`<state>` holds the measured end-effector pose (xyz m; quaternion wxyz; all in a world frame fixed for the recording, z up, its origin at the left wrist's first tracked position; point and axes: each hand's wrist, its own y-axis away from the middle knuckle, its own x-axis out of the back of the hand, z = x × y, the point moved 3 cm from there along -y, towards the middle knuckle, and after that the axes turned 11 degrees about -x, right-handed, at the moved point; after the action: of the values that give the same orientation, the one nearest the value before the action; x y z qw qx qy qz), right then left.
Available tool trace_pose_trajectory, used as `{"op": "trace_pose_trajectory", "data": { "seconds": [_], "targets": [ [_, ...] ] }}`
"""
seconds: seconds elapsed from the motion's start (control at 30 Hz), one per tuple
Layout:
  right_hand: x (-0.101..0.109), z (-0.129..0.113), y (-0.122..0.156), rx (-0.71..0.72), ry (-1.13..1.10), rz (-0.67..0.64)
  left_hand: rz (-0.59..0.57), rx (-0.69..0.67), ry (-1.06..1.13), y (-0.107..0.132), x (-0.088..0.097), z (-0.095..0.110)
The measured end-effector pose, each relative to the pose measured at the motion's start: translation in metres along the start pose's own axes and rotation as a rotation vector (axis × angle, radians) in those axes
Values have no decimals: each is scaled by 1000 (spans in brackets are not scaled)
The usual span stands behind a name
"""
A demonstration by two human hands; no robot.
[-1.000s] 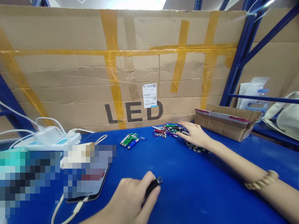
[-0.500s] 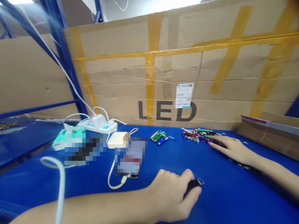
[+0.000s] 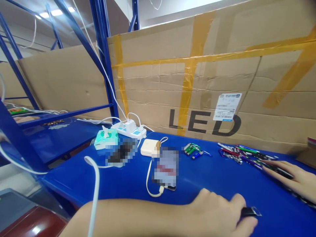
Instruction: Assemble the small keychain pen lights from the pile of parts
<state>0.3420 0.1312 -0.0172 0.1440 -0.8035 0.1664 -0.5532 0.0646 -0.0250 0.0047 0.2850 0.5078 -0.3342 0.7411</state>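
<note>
My left hand (image 3: 217, 215) rests on the blue table (image 3: 118, 184) near the front edge, fingers closed around a small black keychain flashlight (image 3: 249, 212) whose metal clip sticks out to the right. At the right edge, my right hand (image 3: 292, 179) lies over the near end of a pile of coloured keychain flashlights (image 3: 243, 154), fingers stretched out over dark pieces. A small group of green and blue flashlights (image 3: 194, 150) lies apart, left of the pile.
A taped cardboard sheet marked LED (image 3: 204, 85) stands along the table's back. A phone (image 3: 166, 168) with a white cable, a white power bank (image 3: 150, 147), a power strip (image 3: 129, 129) and a tissue pack (image 3: 106, 138) lie left of centre. Blue rack posts (image 3: 102, 59) rise at left.
The view has swung to the left, so both hands and the pile now sit further right in the picture. The hands keep their places on the table.
</note>
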Motion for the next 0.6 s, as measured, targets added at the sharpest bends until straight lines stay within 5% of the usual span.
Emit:
{"op": "trace_pose_trajectory", "data": {
  "seconds": [0.1, 0.27, 0.4, 0.6],
  "targets": [
    [-2, 1, 1, -60, -165, -169, -12, 3, 10, 0, -1, 0],
    [-3, 15, 5, -130, -284, -238, -46, 26, 25, -2, 2, 0],
    [6, 21, 2, -128, -245, -130, -79, 28, 28, -3, 5, 0],
    [58, 2, 8, -249, -91, 12, -20, -39, -59, -1, -1, 0]
  ]
}}
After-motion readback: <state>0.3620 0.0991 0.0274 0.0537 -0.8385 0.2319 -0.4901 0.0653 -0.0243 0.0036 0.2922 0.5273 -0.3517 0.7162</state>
